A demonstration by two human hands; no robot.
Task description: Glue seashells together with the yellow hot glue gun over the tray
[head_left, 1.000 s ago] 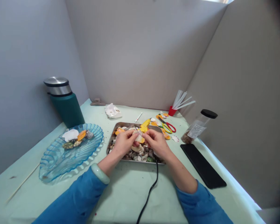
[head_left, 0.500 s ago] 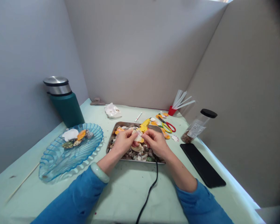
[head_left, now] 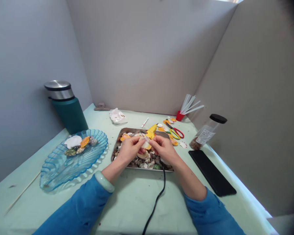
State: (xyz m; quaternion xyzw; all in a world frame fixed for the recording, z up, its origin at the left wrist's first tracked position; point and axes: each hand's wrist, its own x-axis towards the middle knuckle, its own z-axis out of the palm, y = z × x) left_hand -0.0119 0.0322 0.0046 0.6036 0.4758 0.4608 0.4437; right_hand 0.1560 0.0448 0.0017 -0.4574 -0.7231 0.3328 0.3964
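Observation:
Above the metal tray (head_left: 137,169), my left hand (head_left: 129,150) is closed on a pale shell (head_left: 144,144), held by its edge. My right hand (head_left: 164,148) meets it from the other side, thumb and fingers pinched on a small whitish strip (head_left: 146,138) lying against the shell. The strip's exact kind is too small to make out. Several shells and stones (head_left: 150,162) fill the tray beneath both hands. A yellow glue gun (head_left: 152,131) rests just beyond my fingertips, and a black cord (head_left: 158,195) runs from the tray towards me.
On the left stand a blue shell-shaped plate (head_left: 63,174) with several shells and a green bottle (head_left: 70,114). Pliers (head_left: 176,132), a red cup of glue sticks (head_left: 180,116), a clear jar (head_left: 205,132) and a black phone (head_left: 212,173) are on the right. Crumpled paper (head_left: 117,116) lies behind.
The view has shifted very slightly. Both hands keep the same hold on the shell and the strip, with no other clear change.

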